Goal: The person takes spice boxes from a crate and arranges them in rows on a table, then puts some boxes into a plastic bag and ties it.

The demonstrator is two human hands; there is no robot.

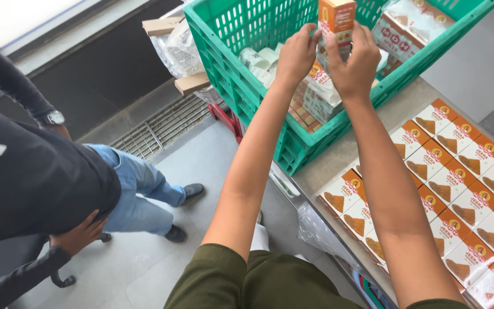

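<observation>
Over green crate, both arms outstretched, L hand & R hand grip orange box.

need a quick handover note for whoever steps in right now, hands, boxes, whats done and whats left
Left hand and right hand: both grip one orange-and-white carton, held upright over the green crate.
Crate: more packets and wrapped bundles inside.
Steel table: rows of matching cartons already laid flat, side by side.
Left: the held carton is not yet on the table; the crate is not empty.
Another person stands at the left.
</observation>
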